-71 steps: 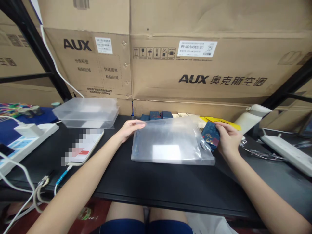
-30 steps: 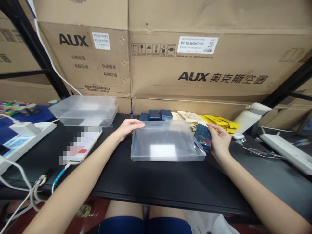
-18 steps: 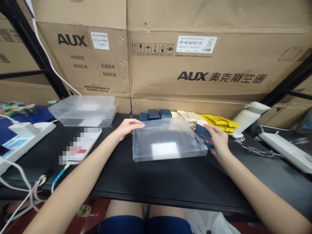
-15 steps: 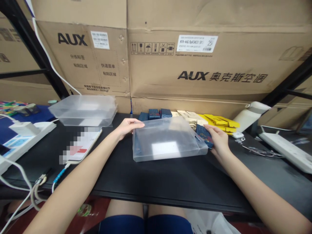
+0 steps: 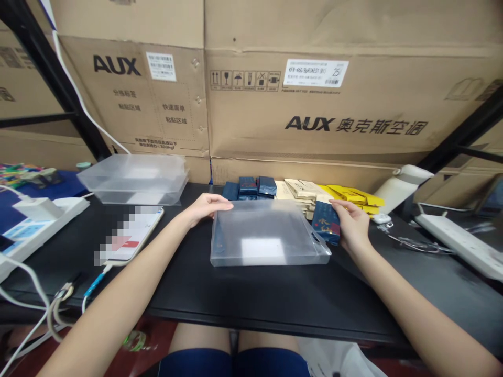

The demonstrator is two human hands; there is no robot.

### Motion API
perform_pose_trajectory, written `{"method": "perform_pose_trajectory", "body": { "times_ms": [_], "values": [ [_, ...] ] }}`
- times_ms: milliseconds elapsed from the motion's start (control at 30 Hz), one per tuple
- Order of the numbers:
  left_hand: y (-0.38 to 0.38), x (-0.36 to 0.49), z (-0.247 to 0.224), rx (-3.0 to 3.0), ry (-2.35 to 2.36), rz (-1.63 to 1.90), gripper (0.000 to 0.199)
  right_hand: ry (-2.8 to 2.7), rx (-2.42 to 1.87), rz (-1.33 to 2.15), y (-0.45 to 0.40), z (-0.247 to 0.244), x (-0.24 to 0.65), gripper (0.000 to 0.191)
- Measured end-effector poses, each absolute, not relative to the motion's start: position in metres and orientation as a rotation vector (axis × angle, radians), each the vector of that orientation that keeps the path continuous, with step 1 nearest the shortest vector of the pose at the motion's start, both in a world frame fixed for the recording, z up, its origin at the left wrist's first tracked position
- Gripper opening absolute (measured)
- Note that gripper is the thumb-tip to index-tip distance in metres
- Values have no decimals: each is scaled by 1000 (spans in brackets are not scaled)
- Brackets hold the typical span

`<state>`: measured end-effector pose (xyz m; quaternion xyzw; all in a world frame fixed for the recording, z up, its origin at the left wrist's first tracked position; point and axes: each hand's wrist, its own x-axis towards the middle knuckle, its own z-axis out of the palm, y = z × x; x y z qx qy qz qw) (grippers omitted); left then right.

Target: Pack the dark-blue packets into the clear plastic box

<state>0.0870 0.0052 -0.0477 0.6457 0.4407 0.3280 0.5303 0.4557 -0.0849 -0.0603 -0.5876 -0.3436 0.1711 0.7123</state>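
Observation:
A flat, clear plastic box (image 5: 271, 230) lies on the black table in front of me. Closed on its far left corner is my left hand (image 5: 208, 207), thumb on top. Something dark blue shows dimly through the box's left side. My right hand (image 5: 353, 220) pinches a dark blue packet (image 5: 325, 224) with gold characters, beside the box's right end, where there is a slot. Behind the box sit several more dark blue packets (image 5: 248, 186), then cream packets (image 5: 301, 189) and yellow packets (image 5: 349, 195).
Clear plastic trays (image 5: 137, 178) are stacked at the back left. A phone (image 5: 135, 235) on a cable and a white power strip (image 5: 63, 222) lie to the left. On the right are a white bottle (image 5: 404, 191), another power strip (image 5: 459, 243) and thin cables. Cardboard boxes (image 5: 251, 120) stand behind.
The box has come down flatter and slightly nearer me. In my right hand the blue packet has turned so its gold characters face up. Both hands keep their grip.

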Motion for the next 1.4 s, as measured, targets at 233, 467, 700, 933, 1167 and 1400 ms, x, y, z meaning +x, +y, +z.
{"method": "perform_pose_trajectory", "body": {
  "times_ms": [233,467,700,933,1167,1400],
  "values": [
    [2,86,-46,1638,1004,641,41,-821,-1298,342,-89,-55,452,17],
    [1,86,-45,1660,1012,622,38,-823,-1365,468,-87,-57,460,18],
    [6,83,-50,1678,1035,656,39,-967,-1442,651,-89,-58,455,21],
    [3,85,-47,2089,1095,830,42,-1150,-1596,778,-95,-54,445,22],
    [-5,88,-41,2193,1198,847,46,-1305,-1655,958,-102,-52,441,28],
    [-3,90,-43,1995,820,607,43,-1240,-1627,999,-100,-54,443,33]
  ]
}}
